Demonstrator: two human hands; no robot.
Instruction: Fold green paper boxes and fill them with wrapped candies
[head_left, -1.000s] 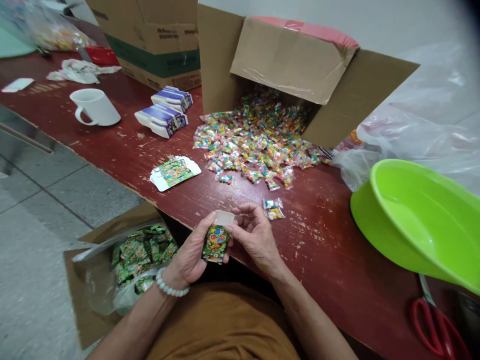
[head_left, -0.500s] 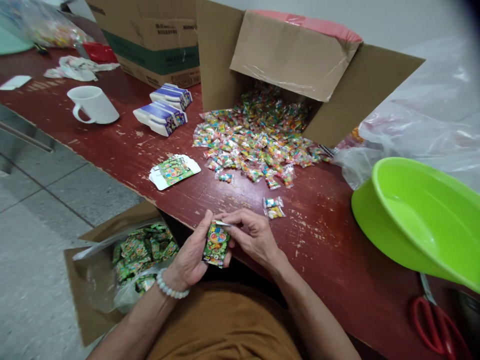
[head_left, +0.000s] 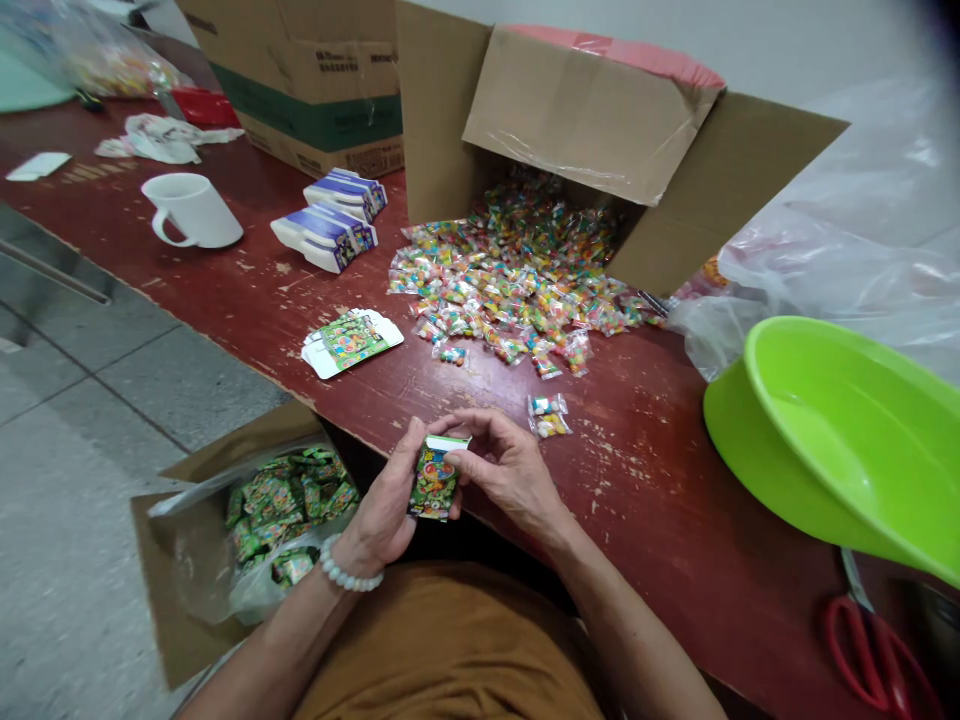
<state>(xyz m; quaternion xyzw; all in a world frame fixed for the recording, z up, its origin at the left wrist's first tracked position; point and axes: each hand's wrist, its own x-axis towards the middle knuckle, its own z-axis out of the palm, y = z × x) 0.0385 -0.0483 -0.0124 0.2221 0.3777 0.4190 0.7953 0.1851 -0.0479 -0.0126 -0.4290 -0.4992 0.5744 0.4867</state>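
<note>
The small box (head_left: 433,490) is above the front edge of the table (head_left: 630,490), held firmly between the thumb and fingers of the left hand (head_left: 384,508), while the right hand (head_left: 516,475) pinches its top corner beside the pale flap (head_left: 448,443). If the right hand pushes the flap crookedly, the card could perhaps crease or tear. If the left grip becomes loose, the box could slip past the edge, maybe toward the carton (head_left: 159,590) below.
</note>
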